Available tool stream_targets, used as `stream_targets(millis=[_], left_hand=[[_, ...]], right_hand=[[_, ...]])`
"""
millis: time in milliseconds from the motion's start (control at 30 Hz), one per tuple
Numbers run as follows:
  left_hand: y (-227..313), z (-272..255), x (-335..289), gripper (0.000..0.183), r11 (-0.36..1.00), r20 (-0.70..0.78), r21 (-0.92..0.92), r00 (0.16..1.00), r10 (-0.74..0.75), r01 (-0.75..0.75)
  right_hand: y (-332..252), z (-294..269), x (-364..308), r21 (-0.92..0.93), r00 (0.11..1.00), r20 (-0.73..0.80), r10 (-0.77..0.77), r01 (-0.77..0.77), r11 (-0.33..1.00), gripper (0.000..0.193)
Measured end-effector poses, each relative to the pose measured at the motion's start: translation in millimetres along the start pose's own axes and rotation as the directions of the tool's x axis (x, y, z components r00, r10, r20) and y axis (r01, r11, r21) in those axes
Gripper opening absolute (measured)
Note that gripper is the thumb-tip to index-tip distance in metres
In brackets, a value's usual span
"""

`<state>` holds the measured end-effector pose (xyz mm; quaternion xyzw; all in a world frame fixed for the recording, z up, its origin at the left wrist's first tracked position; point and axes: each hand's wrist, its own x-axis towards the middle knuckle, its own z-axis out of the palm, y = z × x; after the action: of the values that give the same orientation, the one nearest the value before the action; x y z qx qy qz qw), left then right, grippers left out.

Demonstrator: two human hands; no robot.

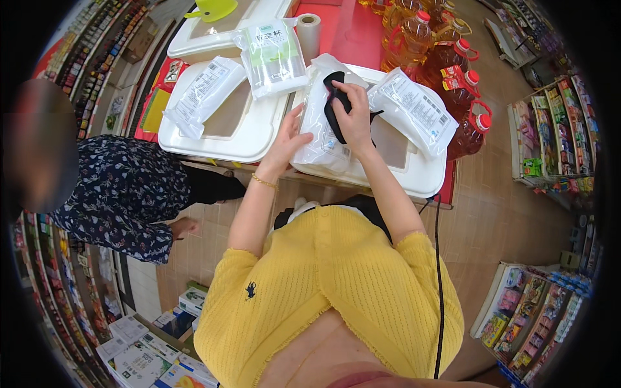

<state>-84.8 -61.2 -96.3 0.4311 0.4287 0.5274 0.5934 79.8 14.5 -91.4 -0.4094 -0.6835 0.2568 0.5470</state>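
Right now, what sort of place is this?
Most likely a grocery shop: stocked shelves on both sides, large red-capped jugs of amber liquid, and wrapped packs lying on white lids.

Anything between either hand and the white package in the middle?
Right hand: yes, the black item it holds lies over the package. Left hand: nothing visible in between; it is at the package's left edge.
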Motion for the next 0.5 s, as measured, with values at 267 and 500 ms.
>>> stream_targets(millis=[267, 500], left_hand=[[-5.1, -29.7, 81.5, 0.037, 0.832, -0.181, 0.554, 0.978, 0.100, 0.018], [4.8, -26.5, 116.4, 0.025, 0.603, -0.239, 0.795, 0.946, 0.217, 0.063]], right_hand=[[39.0, 8.0, -29.9, -0.130, 0.999, 0.030, -0.040, 0.043, 0.991, 0.025], [40.6, 6.1, -35.1, -0.119, 0.998, 0.025, -0.065, 0.067, 0.991, 0.022]])
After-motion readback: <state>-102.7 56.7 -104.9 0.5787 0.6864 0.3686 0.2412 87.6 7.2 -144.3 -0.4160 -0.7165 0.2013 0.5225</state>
